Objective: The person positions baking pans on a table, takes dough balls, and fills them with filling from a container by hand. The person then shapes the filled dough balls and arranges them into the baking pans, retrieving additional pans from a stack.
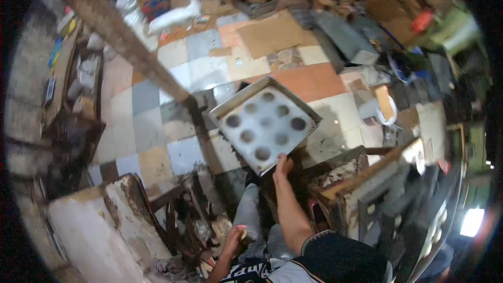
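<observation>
My right hand (283, 167) grips the near corner of a square, shallow metal tray (264, 139). The tray has raised edges and a pale face marked with several round dark spots; whether these are holes or stains I cannot tell. It is held out over the floor, tilted so that its face shows. Lower down, close to my body and beside my leg, my left hand (235, 238) has its fingers curled round something small and yellowish, too blurred to name.
A slanting wooden post (131, 47) stands left of the tray. Patchwork tiles (144, 123) cover the floor, with a cardboard sheet (270, 34) farther off. Worn tables flank me, one pale-topped (99, 230) at left. A white bucket (386, 118) and a grey box (348, 39) lie right.
</observation>
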Available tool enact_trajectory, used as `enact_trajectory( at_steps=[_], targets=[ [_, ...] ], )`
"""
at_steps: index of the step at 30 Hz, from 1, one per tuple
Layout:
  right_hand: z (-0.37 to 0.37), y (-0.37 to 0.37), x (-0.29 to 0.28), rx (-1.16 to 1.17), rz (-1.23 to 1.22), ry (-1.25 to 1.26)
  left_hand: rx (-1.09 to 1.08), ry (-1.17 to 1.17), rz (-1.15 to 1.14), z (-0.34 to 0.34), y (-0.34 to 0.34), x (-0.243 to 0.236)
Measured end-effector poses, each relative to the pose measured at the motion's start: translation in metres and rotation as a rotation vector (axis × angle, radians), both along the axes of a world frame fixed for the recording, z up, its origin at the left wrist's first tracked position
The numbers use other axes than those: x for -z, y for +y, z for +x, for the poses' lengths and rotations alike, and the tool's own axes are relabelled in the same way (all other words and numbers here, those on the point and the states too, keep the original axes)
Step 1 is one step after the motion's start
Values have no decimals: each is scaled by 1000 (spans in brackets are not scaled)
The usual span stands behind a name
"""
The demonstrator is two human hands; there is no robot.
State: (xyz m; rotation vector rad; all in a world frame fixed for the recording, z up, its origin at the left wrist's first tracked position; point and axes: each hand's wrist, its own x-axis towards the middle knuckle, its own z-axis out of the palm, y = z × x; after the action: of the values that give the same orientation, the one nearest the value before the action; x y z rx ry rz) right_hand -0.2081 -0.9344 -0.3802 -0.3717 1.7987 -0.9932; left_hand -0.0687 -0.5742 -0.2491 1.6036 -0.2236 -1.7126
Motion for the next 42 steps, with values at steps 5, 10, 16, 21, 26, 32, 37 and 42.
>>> enact_trajectory(
  at_steps=[5,10,16,21,26,32,37,42],
  targets=[
    [-58,126,-112,-123,91,275,96,62,49,-24,22,18],
    [-103,208,-273,-125,-637,-97,110,155,143,-61,32,27],
    [-187,316,-437,15,-955,-50,267,291,101,-109,22,34],
    [-264,370,-509,196,-1174,7,326,270,19,-159,15,-11],
    [-311,395,-548,492,-1202,8,443,278,-68,-194,-18,-15],
    [-361,388,-575,774,-1244,228,700,389,-119,-219,-75,-3],
    [-376,361,-595,908,-1170,263,524,194,-53,-201,-147,-3],
    [-381,347,-607,976,-1128,296,490,38,-251,-155,-193,20]
  ],
)
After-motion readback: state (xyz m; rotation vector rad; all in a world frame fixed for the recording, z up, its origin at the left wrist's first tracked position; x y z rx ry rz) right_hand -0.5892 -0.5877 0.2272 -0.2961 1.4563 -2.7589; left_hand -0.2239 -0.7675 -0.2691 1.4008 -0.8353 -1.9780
